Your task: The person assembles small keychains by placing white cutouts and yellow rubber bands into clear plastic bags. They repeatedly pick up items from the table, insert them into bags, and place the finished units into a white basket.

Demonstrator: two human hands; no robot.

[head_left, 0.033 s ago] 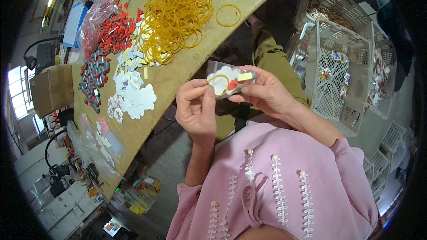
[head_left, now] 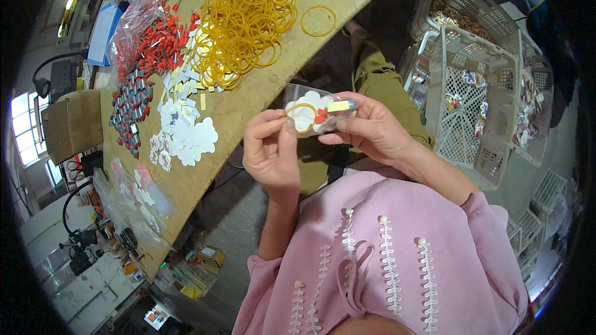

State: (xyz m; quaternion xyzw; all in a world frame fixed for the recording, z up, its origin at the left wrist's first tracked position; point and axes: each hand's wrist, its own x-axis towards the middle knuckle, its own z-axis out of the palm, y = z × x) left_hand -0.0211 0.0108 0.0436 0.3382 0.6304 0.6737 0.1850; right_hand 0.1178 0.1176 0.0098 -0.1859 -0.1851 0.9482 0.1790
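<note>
**Clear bag (head_left: 295, 92) held up beside the counter (head_left: 248, 96)**

The counter bears a heap of rubber bands (head_left: 245, 22). The right hand (head_left: 379, 130) has its grip closed on the bag's right end; the left hand (head_left: 270, 152) pinches a yellow rubber band (head_left: 304, 105) at the left edge. Smaller still, a red piece (head_left: 321, 115) shows through.

Glossy clear plastic bag (head_left: 293, 93), smooth rubbery bands (head_left: 248, 22), matt paper cutouts (head_left: 191, 139), matt cloth top (head_left: 406, 254)
</note>
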